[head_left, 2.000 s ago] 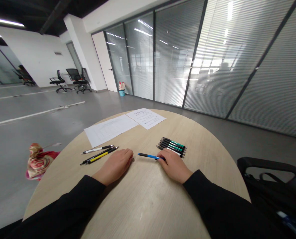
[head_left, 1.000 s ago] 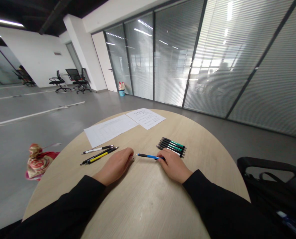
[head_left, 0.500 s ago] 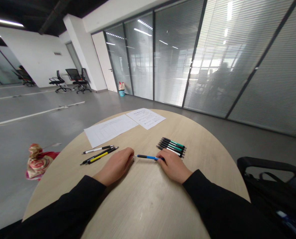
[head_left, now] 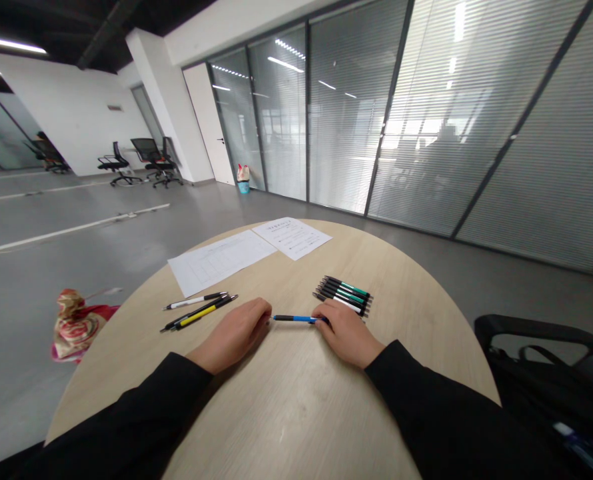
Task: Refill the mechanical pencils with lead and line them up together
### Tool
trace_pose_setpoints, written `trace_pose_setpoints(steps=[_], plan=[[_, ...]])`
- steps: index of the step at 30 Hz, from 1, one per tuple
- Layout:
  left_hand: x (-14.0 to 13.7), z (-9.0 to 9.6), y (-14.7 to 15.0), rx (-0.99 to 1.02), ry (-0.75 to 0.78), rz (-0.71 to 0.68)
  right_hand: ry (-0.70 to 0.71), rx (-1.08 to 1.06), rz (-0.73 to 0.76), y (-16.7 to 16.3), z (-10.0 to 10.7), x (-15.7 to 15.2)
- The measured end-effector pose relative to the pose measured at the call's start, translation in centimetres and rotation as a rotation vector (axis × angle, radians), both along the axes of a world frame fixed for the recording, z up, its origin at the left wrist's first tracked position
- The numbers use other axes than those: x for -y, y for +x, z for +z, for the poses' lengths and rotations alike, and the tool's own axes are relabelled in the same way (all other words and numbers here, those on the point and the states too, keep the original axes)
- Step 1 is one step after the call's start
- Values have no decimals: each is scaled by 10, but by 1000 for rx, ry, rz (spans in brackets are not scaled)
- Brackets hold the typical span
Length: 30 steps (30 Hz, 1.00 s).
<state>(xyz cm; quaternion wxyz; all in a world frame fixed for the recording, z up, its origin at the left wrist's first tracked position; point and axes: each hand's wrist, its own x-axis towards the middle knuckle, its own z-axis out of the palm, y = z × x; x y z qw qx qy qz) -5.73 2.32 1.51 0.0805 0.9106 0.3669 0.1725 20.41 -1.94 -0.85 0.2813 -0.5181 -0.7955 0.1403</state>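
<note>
A blue pen point(head_left: 304, 319) with a black grip lies nearly level between my hands, just over the round table point(head_left: 296, 413). My right hand point(head_left: 349, 332) is closed on its clip end, hiding that end. At the opposite end, the fingers of my left hand point(head_left: 239, 333) are pinched together and meet the pen's tip; a small part between them is mostly covered. Left of my left hand lie a white pen point(head_left: 195, 301), a yellow pen point(head_left: 204, 313) and a black pen point(head_left: 189, 318). Beyond my right hand, several green, black and white pens point(head_left: 346, 293) form a neat row.
Two printed paper sheets point(head_left: 221, 259) lie towards the table's far edge. A black chair point(head_left: 531, 333) with a bag stands at the right. On the floor at left is a red and gold bag point(head_left: 71, 327). Glass partitions with blinds point(head_left: 351, 113) line the far side.
The blue pen has levelled out, and its tip now meets my left fingers, where a gap showed before. My left hand has shifted slightly right. The other pens lie unchanged.
</note>
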Motion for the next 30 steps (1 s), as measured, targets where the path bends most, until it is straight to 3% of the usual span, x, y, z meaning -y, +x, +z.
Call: trace_pose_setpoints(steps=[19, 30], plan=[[1, 0, 1, 27, -24, 4, 3, -23, 25, -1, 0, 1], [1, 3, 0, 13, 74, 55, 31, -30, -24, 1, 0, -1]])
